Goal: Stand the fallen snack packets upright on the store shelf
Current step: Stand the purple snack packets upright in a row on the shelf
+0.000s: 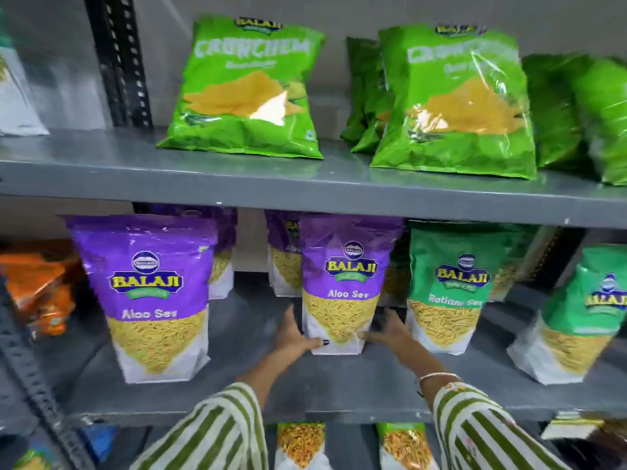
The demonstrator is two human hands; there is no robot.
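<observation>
A purple Aloo Sev packet (342, 286) stands upright in the middle of the lower grey shelf (339, 385). My left hand (293, 337) grips its lower left edge and my right hand (390, 330) presses its lower right side. A bigger purple Aloo Sev packet (149, 296) stands upright to the left, near the shelf's front. Two green Ratlami Sev packets (451, 286) (583, 317) stand to the right, the far one tilted. On the upper shelf (203, 178), green Crunchem bags (251, 89) (464, 103) lean back against the wall.
More purple packets (285, 256) stand behind the held one. Orange packets (40, 286) lie at the far left. A black perforated upright (118, 59) rises at the upper left. Further packets (300, 442) show on the shelf below, between my striped sleeves.
</observation>
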